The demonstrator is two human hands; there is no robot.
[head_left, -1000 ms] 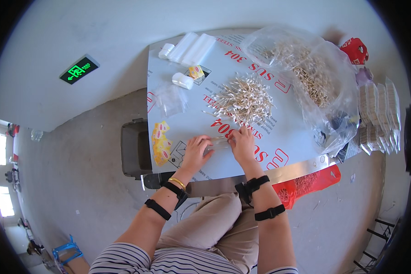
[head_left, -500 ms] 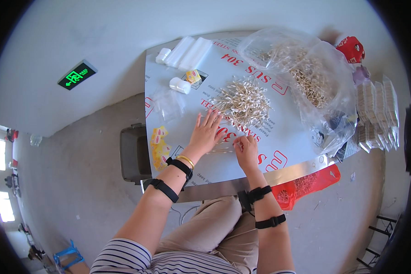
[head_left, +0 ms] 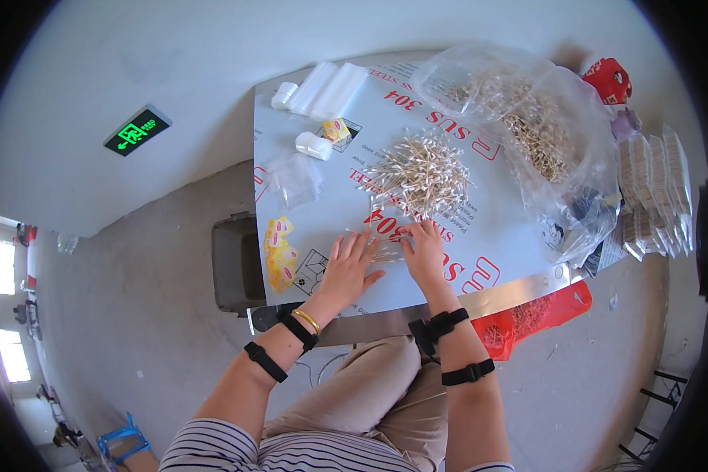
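Note:
A large loose pile of cotton swabs (head_left: 425,173) lies in the middle of the sheet-covered table (head_left: 346,295). Between my hands, nearer to me, lies a small group of cotton swabs (head_left: 385,253). My left hand (head_left: 350,269) is open, palm down, its spread fingers at the left side of that small group. My right hand (head_left: 425,258) is closed at the group's right, just below the big pile, with fingertips pinched on cotton swabs; exactly how many is hidden.
A clear bag of swabs (head_left: 539,141) stands at back right, beside stacked filled packs (head_left: 653,193). On the left lie clear empty bags (head_left: 293,179), yellow labels (head_left: 278,256), a white roll (head_left: 314,145) and plastic sleeves (head_left: 328,90). Below the table are a bin (head_left: 230,267) and red bag (head_left: 539,315).
My left hand has moved down, away from the big pile to the small group of swabs. My right hand has shifted slightly up, its fingers still closed.

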